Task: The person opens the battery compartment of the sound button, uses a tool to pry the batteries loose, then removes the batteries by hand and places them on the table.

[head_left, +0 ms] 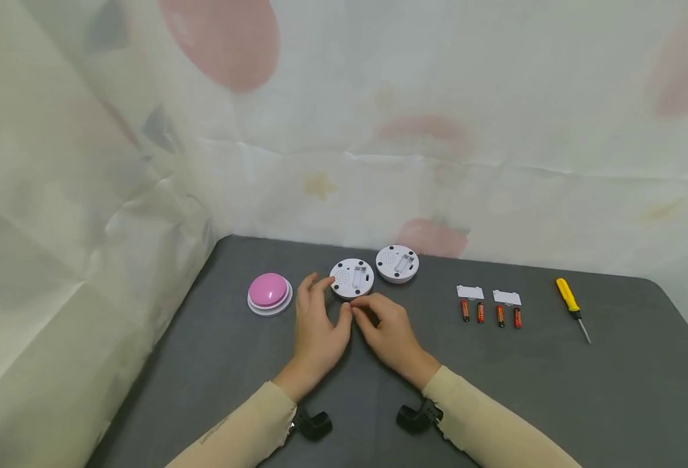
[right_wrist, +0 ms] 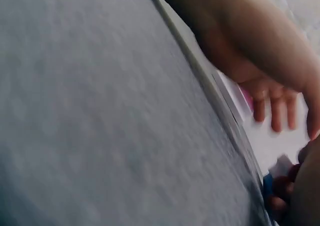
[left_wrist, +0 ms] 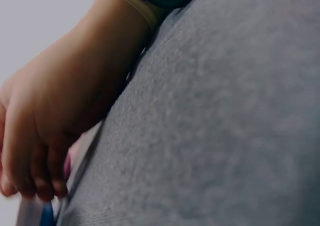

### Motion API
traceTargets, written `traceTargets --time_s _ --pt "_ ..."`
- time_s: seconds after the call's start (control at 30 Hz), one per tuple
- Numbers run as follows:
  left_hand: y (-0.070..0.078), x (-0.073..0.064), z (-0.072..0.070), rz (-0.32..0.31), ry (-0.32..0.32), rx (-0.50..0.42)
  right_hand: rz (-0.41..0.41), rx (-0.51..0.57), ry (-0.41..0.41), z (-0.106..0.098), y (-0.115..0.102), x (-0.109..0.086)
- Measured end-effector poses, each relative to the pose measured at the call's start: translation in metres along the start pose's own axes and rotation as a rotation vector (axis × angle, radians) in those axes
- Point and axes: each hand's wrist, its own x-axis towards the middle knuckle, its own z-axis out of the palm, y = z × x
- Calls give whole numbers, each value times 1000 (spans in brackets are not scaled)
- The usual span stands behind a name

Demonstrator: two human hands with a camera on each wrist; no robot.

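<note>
A white round button unit [head_left: 352, 278] lies with its underside up, showing an uncovered battery compartment. My left hand [head_left: 320, 322] reaches along its left side with the fingers extended, a fingertip at the rim and the thumb near the front edge. At that front edge the thumb and index fingertips of my right hand [head_left: 392, 335] come together; whether anything is between them is too small to tell. A second overturned button unit [head_left: 397, 263] sits behind to the right. The wrist views show hands [left_wrist: 60, 86] [right_wrist: 270, 51] low over the dark tabletop, blurred.
A pink-domed button [head_left: 269, 291] stands upright on the left. Toward the right lie two white battery covers [head_left: 470, 292] [head_left: 507, 298], several red batteries [head_left: 481, 312] and a yellow-handled screwdriver [head_left: 572, 305]. A patterned curtain [head_left: 332, 130] borders the grey table [head_left: 367, 403].
</note>
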Motion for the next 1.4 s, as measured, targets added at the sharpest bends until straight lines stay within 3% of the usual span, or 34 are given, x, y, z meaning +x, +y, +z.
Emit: traceTargets --time_s 0.1,0.2,0.37,0.47,0.67,0.87,1.03,1.17,1.4 --pt "-1 2 -9 83 102 25 3 31 -74 7 -5 2" --pt "-8 10 -21 123 191 44 -10 41 -133 16 -12 5" --pt "-30 26 -45 106 319 88 -6 38 -211 32 -24 12" --pt "-44 32 -63 63 346 117 28 19 -255 42 -28 16" --pt "-65 31 -89 -109 276 82 138 -18 -315 59 -36 25" --pt "-72 25 -96 -257 141 -12 177 -35 -321 76 -40 36" --pt "-74 23 -96 -276 73 14 180 -33 -320 88 -41 44" --pt "-73 23 -94 -284 59 39 171 -48 -302 95 -40 50" --pt "-71 24 -94 -315 40 43 145 -42 -342 101 -41 60"
